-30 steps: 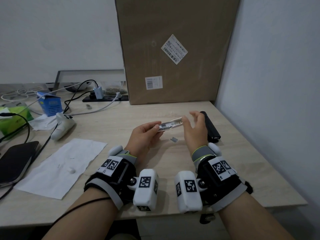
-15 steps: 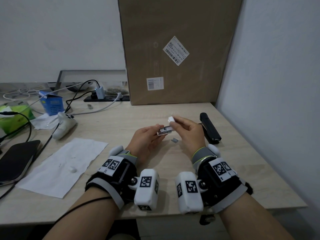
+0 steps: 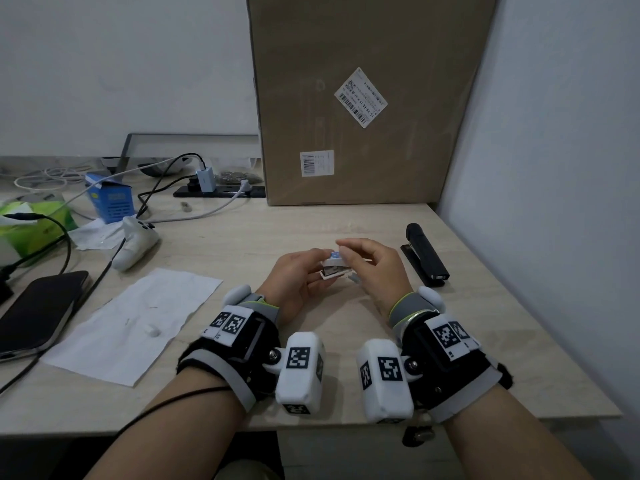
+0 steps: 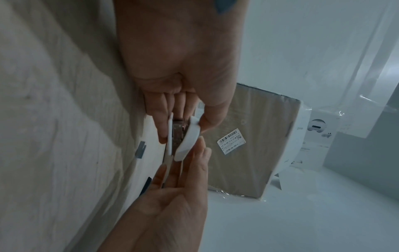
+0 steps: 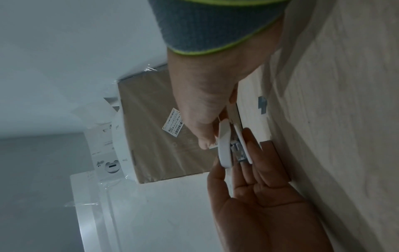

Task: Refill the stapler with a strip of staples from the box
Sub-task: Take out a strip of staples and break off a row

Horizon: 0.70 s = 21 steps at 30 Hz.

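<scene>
A small white stapler (image 3: 334,270) is held above the desk (image 3: 311,223) between my two hands. My left hand (image 3: 308,271) grips it, fingers under the base and thumb on the top cover. In the left wrist view the stapler (image 4: 185,136) stands slightly ajar, with its metal staple channel (image 4: 178,131) showing between base and cover. My right hand (image 3: 360,259) touches the cover's free end with nearly straight fingers (image 4: 200,150). The right wrist view shows the same narrow gap in the stapler (image 5: 224,148). A short grey staple piece (image 3: 354,278) lies on the desk under the hands.
A black stapler (image 3: 426,254) lies to the right by the wall. A tall cardboard box (image 3: 363,98) stands at the back. To the left are a paper sheet (image 3: 131,323), a phone (image 3: 34,313), a white controller (image 3: 135,245), a blue carton (image 3: 110,199) and cables.
The white stapler was opened out flat in my left hand a second ago. My right hand folded its cover over, and the stapler is now nearly closed.
</scene>
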### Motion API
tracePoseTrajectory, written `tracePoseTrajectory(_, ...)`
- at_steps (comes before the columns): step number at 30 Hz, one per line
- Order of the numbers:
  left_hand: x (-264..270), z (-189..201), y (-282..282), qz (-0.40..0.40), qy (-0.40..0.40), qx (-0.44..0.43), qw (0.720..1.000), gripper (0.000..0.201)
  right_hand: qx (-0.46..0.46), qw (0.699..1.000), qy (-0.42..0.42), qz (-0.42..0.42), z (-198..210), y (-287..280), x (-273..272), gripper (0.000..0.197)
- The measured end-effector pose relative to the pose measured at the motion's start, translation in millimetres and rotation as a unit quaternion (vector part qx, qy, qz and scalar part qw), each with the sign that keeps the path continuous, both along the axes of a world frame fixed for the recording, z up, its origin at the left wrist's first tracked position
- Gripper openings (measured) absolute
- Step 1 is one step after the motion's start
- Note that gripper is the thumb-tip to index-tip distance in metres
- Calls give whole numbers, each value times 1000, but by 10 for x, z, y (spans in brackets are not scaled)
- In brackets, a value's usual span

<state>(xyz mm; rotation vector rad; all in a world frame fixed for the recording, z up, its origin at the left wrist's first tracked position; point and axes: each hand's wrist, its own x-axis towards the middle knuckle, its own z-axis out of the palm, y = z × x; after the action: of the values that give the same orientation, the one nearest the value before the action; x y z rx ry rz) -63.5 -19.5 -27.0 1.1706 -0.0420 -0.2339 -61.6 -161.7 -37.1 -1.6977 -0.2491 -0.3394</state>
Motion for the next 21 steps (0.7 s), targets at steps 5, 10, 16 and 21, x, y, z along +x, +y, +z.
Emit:
tracePoseTrajectory(5,33,-8,30,45,7,17,999,25,19,999,33,-4,-21,5,8,20)
tracePoseTrajectory(10,29,6,44,44,-20,32,998,36,-1,1000,25,7,1,17,-26,20)
tracePoseTrajectory(16,19,30,62,45,-43,31,998,41,-32,999,3,13,5,9,-31,22)
tracePoseTrajectory(21,41,20,29,68,-50,31,996,26,-40,999,-7,1,-4,-2,6,22)
